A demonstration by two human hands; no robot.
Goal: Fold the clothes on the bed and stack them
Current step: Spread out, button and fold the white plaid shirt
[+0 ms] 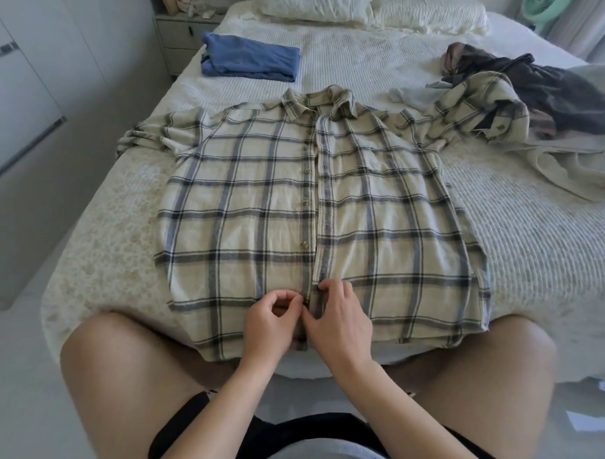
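Fingers (298, 300) of the left hand (268, 325) curl into a pinch on the button edge of the plaid shirt (321, 208) near its hem, while the right hand (338, 322) pinches the facing placket edge just beside it, the two hands touching at the shirt's centre line; they look to be working the lowest button, though the button itself is hidden under them. That shirt lies face up and spread flat on the bed (521, 242), its long axis running straight away from the hands: hem at the near edge, slightly overhanging it, collar at the far end, and the row of buttons leading directly from the fingers toward the collar. Both hands are equally near the placket, each on its own side of it. One sleeve trails off toward the bed's left edge, the other reaches right and ends touching a loose heap of unfolded clothes (529, 94) at the far right. A folded blue garment (250, 57) sits far left, well apart from the shirt, and seems the likely base of the stack. Open bedspread lies between collar and pillows (320, 5), and along the right of the shirt's body, so folding the sides inward should find room; the left sleeve near the drop-off is the part most likely to slip.
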